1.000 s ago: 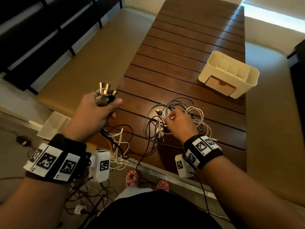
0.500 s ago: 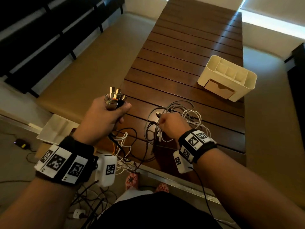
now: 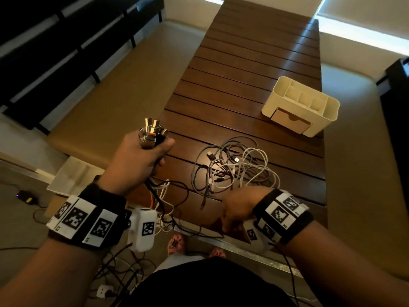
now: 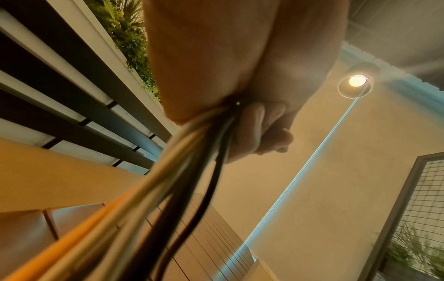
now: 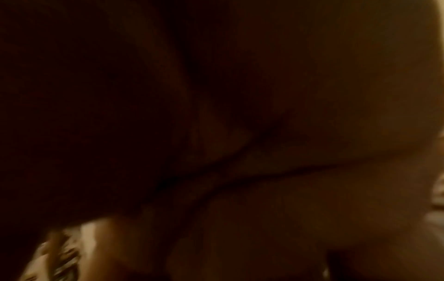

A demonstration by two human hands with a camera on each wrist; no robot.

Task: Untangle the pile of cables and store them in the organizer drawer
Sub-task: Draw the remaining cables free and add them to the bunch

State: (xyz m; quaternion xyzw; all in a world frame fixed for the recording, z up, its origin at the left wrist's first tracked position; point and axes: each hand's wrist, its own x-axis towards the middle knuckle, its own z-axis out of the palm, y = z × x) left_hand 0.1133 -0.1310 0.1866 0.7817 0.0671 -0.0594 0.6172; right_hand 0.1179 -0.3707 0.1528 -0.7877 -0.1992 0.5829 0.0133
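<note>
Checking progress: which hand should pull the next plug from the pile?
Probably the right hand: it sits beside the tangled cables, apparently free, though its fingers are hidden. The left hand already grips a plug bundle.

Slatted wood table (image 3: 254, 69), lit lamp (image 4: 357, 81), white power strip (image 3: 103, 291) on floor.

Right wrist view: frame almost wholly dark brown, blurred. Hand (image 5: 300, 133) fills most of it; creases faintly visible, finger posture not resolvable. Pale smeared patch (image 5: 65, 252) at lower left, unidentifiable. Thin light sliver (image 5: 439, 192) at right edge.
</note>
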